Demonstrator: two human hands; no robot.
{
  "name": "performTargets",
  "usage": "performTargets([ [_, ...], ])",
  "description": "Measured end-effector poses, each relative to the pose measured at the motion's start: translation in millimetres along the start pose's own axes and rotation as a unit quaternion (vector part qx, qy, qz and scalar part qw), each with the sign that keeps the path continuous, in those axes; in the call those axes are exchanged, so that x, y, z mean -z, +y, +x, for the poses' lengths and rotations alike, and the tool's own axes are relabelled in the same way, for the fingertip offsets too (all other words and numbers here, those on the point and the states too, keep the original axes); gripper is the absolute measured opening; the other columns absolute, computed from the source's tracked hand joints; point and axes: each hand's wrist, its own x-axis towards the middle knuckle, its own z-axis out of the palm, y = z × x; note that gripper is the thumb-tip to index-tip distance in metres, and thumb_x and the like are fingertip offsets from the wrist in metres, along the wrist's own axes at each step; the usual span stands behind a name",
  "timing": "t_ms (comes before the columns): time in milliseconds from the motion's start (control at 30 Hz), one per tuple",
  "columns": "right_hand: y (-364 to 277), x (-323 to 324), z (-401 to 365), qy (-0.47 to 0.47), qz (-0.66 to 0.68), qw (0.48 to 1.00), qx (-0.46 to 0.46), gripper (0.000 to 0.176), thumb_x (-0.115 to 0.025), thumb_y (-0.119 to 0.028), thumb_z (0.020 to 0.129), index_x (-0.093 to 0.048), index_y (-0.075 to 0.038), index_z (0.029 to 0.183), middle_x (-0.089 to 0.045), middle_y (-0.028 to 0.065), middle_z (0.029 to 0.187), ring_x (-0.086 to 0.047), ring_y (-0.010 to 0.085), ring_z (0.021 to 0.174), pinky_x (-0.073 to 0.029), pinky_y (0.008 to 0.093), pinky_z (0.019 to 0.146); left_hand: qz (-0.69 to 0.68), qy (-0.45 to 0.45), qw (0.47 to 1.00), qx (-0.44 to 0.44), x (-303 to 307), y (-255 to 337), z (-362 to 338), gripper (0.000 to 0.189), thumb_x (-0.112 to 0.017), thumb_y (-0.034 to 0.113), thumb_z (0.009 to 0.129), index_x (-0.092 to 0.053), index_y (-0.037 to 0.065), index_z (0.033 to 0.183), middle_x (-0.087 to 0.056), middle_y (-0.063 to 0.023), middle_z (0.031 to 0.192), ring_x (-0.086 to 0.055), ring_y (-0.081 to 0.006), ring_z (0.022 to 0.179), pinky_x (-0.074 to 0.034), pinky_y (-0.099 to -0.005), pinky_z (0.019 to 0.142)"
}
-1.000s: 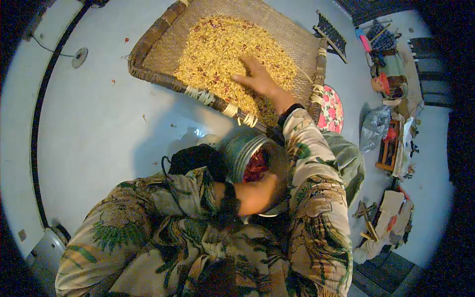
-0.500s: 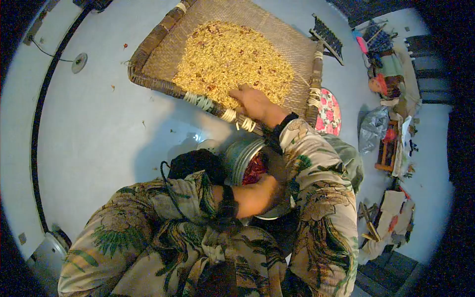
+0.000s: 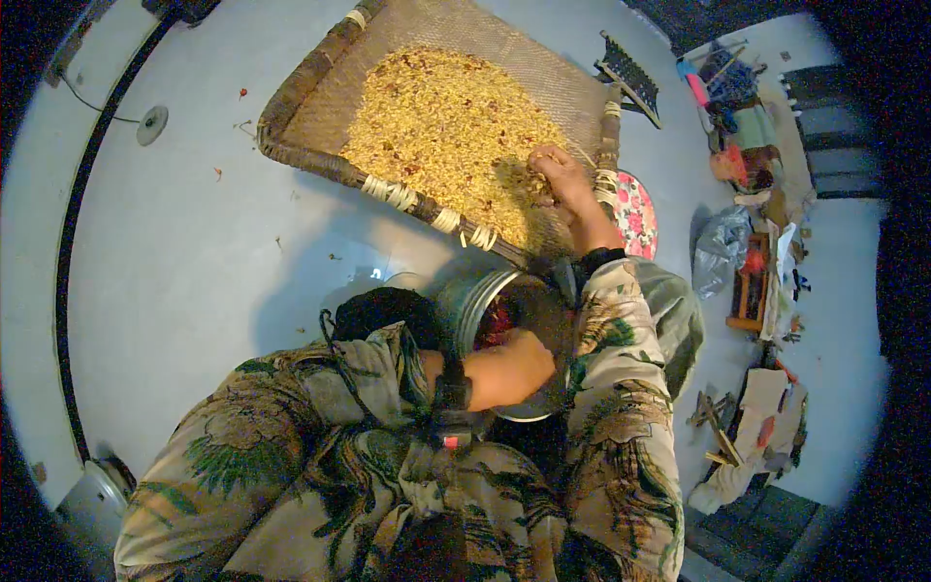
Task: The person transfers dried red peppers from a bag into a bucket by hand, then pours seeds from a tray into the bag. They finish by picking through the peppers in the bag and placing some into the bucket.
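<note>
My left hand (image 3: pixel 512 371) is curled into a fist over the mouth of a metal bucket (image 3: pixel 464 315). What it may hold is hidden. Dried red chillies (image 3: pixel 497 322) show inside the bucket. My right hand (image 3: pixel 565 182) reaches over a shallow woven tray (image 3: pixel 320 131) at its right side. Its fingers are bent together just above a spread of small yellow seeds (image 3: pixel 436 126) with red flecks. Whatever sits between those fingers is too small to make out.
A round floral-topped stool (image 3: pixel 636 215) stands right of the tray. Beyond it is a dark woven folding seat (image 3: pixel 630 78). A clear plastic bag (image 3: pixel 720 252) and a wooden frame (image 3: pixel 752 291) lie to the right. A black cord runs along the left floor.
My right hand has moved right across the tray, from the seeds near its front edge. My left hand remains at the bucket's mouth, slightly shifted.
</note>
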Motion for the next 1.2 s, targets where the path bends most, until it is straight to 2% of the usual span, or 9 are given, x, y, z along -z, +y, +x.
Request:
performTargets([
  [300,-28,18,-68,0.112,0.322,0.94,-0.017,0.018,-0.061,-0.023,0.086,-0.054,-0.012,0.099,-0.054,-0.0005,0.08,-0.051,0.0089,0.062,-0.031,0.0189,0.038,-0.12,-0.132,0.982,0.064,-23,1,37,0.023,-0.071,0.021,0.069,-0.073,0.007,0.088,-0.071,-0.0077,0.089,-0.068,-0.0266,0.08,-0.054,-0.0437,0.057],
  [467,-29,59,-122,0.082,0.339,0.934,0.071,0.019,-0.057,-0.018,0.088,-0.051,-0.009,0.104,-0.054,0.0023,0.088,-0.049,0.0083,0.063,-0.034,0.0174,0.042,-0.103,-0.134,0.983,0.069,-20,-1,38,0.021,-0.068,0.019,0.071,-0.073,0.008,0.088,-0.071,-0.0085,0.09,-0.069,-0.0266,0.08,-0.054,-0.0439,0.057],
  [567,-2,110,-150,-0.064,0.476,0.87,0.114,0.03,-0.052,-0.013,0.088,-0.046,-0.007,0.117,-0.052,0.0052,0.1,-0.047,0.0085,0.073,-0.037,0.0161,0.054,-0.122,-0.051,0.988,0.08,-24,-1,32,0.012,-0.062,0.017,0.073,-0.07,0.008,0.073,-0.069,-0.0123,0.076,-0.068,-0.0297,0.069,-0.051,-0.0427,0.053],
  [767,14,143,-263,0.325,0.243,0.909,0.096,0.021,-0.055,-0.017,0.091,-0.05,-0.006,0.107,-0.053,0.0083,0.101,-0.052,0.0137,0.078,-0.037,0.0204,0.051,-0.165,-0.045,0.983,0.064,-33,-6,29,0.022,-0.064,0.023,0.076,-0.066,0.002,0.072,-0.066,-0.0188,0.074,-0.066,-0.0349,0.069,-0.051,-0.0454,0.057],
  [867,52,157,-316,0.33,-0.085,0.932,0.125,0.044,-0.052,-0.014,0.09,-0.041,-0.005,0.131,-0.054,0.0071,0.111,-0.052,0.0134,0.095,-0.044,0.0256,0.083,-0.168,-0.038,0.983,0.057,-23,-6,29,0.022,-0.065,0.022,0.076,-0.065,0.0,0.074,-0.066,-0.0194,0.074,-0.066,-0.0354,0.07,-0.051,-0.0473,0.059],
  [933,58,151,-338,0.345,-0.143,0.92,0.117,0.043,-0.053,-0.015,0.09,-0.043,-0.006,0.13,-0.055,0.0076,0.11,-0.053,0.0131,0.095,-0.045,0.0264,0.084,-0.18,-0.017,0.982,0.062,-26,-4,29,0.021,-0.065,0.022,0.076,-0.065,0.001,0.074,-0.066,-0.0194,0.074,-0.066,-0.0354,0.071,-0.051,-0.0481,0.06],
  [1033,78,157,-355,0.334,0.102,0.935,0.061,0.036,-0.054,-0.022,0.091,-0.051,-0.006,0.123,-0.058,0.0086,0.112,-0.056,0.0161,0.099,-0.047,0.0288,0.084,-0.16,-0.041,0.985,0.043,-35,-5,34,0.023,-0.064,0.025,0.076,-0.067,0.002,0.076,-0.066,-0.0192,0.074,-0.066,-0.0355,0.072,-0.051,-0.0482,0.061],
  [1100,80,170,-346,0.391,0.256,0.877,-0.11,0.033,-0.054,-0.028,0.091,-0.056,-0.008,0.118,-0.058,0.0078,0.117,-0.057,0.019,0.106,-0.049,0.0315,0.085,-0.163,-0.03,0.984,0.069,-33,-2,34,0.026,-0.063,0.028,0.077,-0.067,0.002,0.076,-0.066,-0.0186,0.073,-0.066,-0.0351,0.072,-0.051,-0.0485,0.061],
  [1200,132,194,-350,0.392,0.231,0.887,-0.078,0.034,-0.055,-0.028,0.091,-0.057,-0.007,0.118,-0.058,0.0073,0.118,-0.055,0.0186,0.109,-0.049,0.0329,0.086,-0.135,-0.049,0.987,0.076,-39,-1,38,0.027,-0.062,0.029,0.079,-0.067,0.002,0.075,-0.066,-0.019,0.074,-0.066,-0.0346,0.071,-0.051,-0.0478,0.061],
])
